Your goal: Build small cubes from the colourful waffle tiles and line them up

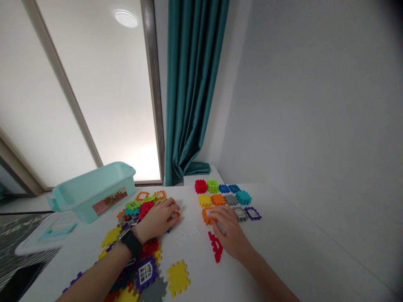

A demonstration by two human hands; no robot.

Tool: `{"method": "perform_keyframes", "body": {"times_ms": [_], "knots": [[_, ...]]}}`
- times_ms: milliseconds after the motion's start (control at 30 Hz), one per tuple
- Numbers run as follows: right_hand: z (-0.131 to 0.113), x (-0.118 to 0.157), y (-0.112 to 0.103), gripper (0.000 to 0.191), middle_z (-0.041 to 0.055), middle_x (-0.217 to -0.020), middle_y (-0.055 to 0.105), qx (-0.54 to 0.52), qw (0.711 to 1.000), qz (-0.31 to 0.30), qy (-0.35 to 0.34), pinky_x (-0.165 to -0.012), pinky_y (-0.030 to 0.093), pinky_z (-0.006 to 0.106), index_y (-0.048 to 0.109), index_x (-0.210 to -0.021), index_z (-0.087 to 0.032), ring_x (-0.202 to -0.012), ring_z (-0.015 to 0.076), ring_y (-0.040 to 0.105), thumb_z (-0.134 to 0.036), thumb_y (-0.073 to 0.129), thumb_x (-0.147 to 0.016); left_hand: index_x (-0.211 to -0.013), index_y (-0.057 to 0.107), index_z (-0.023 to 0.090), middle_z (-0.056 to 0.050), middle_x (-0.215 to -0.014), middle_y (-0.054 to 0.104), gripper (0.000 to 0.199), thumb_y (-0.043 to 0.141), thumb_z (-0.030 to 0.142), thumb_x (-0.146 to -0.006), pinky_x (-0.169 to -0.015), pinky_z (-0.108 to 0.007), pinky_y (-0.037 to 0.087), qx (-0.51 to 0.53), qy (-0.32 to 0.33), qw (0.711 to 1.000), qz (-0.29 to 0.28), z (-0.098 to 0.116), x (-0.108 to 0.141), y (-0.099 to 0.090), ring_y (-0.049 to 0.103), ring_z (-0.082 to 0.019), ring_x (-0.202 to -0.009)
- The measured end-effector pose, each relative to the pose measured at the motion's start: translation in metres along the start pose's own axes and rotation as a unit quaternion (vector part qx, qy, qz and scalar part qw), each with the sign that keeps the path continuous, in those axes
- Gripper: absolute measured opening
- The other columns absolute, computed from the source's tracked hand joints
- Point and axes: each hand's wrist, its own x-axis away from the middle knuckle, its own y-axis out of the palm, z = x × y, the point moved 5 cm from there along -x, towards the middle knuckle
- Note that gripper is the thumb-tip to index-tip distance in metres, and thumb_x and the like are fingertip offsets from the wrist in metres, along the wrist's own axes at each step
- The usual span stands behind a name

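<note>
My left hand (158, 217), with a dark watch on the wrist, rests palm down over a heap of colourful notched plastic pieces, its fingertips at an orange piece (174, 214). What lies under the palm is hidden. On the right, my right hand (227, 230) has its fingertips closed on an orange window piece (206, 215) at the near left of small sorted stacks. Red (200, 186), green (213, 186), yellow (205, 200) and other stacks stand behind it. A red triangular piece (215, 246) lies just left of my right palm.
A light teal bin (94, 191) stands at the back left, beside a clear lid (47, 235). Nearer lie a purple window piece (146, 272) and a yellow square (178, 278). A dark object (23, 282) is at the lower left. A teal curtain (195, 84) hangs behind.
</note>
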Motion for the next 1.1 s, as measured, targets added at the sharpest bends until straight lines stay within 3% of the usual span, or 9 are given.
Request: {"method": "perform_keyframes", "body": {"times_ms": [267, 433, 567, 667, 833, 1100], "knots": [[-0.033, -0.005, 0.02, 0.025, 0.0056, -0.108, 0.073, 0.018, 0.996, -0.07, -0.046, -0.105, 0.044, 0.054, 0.067, -0.102, -0.025, -0.111, 0.0254, 0.063, -0.009, 0.051, -0.091, -0.116, 0.065, 0.026, -0.006, -0.119, 0.062, 0.024, 0.057, 0.026, -0.094, -0.1, -0.042, 0.048, 0.009, -0.022, 0.999, 0.037, -0.001, 0.051, -0.013, 0.06, -0.026, -0.112], [-0.061, -0.009, 0.043, 0.03, 0.004, -0.114, 0.072, 0.034, 0.984, -0.159, -0.072, -0.113, 0.035, 0.058, 0.066, -0.104, -0.026, -0.118, 0.0267, 0.059, -0.005, 0.054, -0.088, -0.116, 0.066, 0.026, -0.007, -0.12, 0.064, 0.024, 0.057, 0.023, -0.094, -0.101, -0.044, 0.048, 0.015, -0.04, 0.996, 0.073, 0.001, 0.064, -0.013, 0.06, -0.027, -0.113], [-0.075, -0.018, 0.065, 0.034, 0.0077, -0.128, 0.065, 0.058, 0.976, -0.198, -0.074, -0.111, 0.039, 0.054, 0.064, -0.116, -0.026, -0.125, 0.0299, 0.053, -0.012, 0.065, -0.085, -0.116, 0.066, 0.025, -0.008, -0.12, 0.064, 0.025, 0.057, 0.023, -0.093, -0.103, -0.047, 0.046, -0.01, -0.048, 0.995, 0.092, -0.003, 0.071, -0.011, 0.06, -0.028, -0.115], [-0.073, -0.029, 0.082, 0.039, 0.0108, -0.126, 0.065, 0.087, 0.974, -0.204, -0.036, -0.105, 0.043, 0.051, 0.06, -0.123, -0.024, -0.124, 0.0316, 0.053, -0.018, 0.068, -0.086, -0.116, 0.066, 0.025, -0.009, -0.12, 0.063, 0.024, 0.057, 0.023, -0.093, -0.102, -0.049, 0.045, -0.026, -0.055, 0.993, 0.098, -0.007, 0.076, -0.011, 0.06, -0.029, -0.114], [-0.064, -0.041, 0.103, 0.02, 0.0102, -0.111, 0.068, 0.127, 0.97, -0.208, 0.025, -0.095, 0.046, 0.046, 0.065, -0.112, -0.024, -0.113, 0.0311, 0.059, -0.024, 0.064, -0.092, -0.115, 0.066, 0.026, -0.008, -0.121, 0.062, 0.025, 0.056, 0.021, -0.093, -0.1, -0.05, 0.045, -0.045, -0.064, 0.992, 0.1, -0.012, 0.082, -0.012, 0.058, -0.031, -0.116], [-0.06, -0.038, 0.103, 0.019, 0.0055, -0.099, 0.068, 0.111, 0.971, -0.203, 0.055, -0.089, 0.045, 0.039, 0.061, -0.097, -0.023, -0.1, 0.0266, 0.061, -0.013, 0.065, -0.082, -0.116, 0.064, 0.026, -0.008, -0.123, 0.062, 0.025, 0.055, 0.021, -0.093, -0.102, -0.052, 0.043, -0.05, -0.066, 0.992, 0.099, -0.009, 0.082, -0.013, 0.058, -0.031, -0.117]]}}
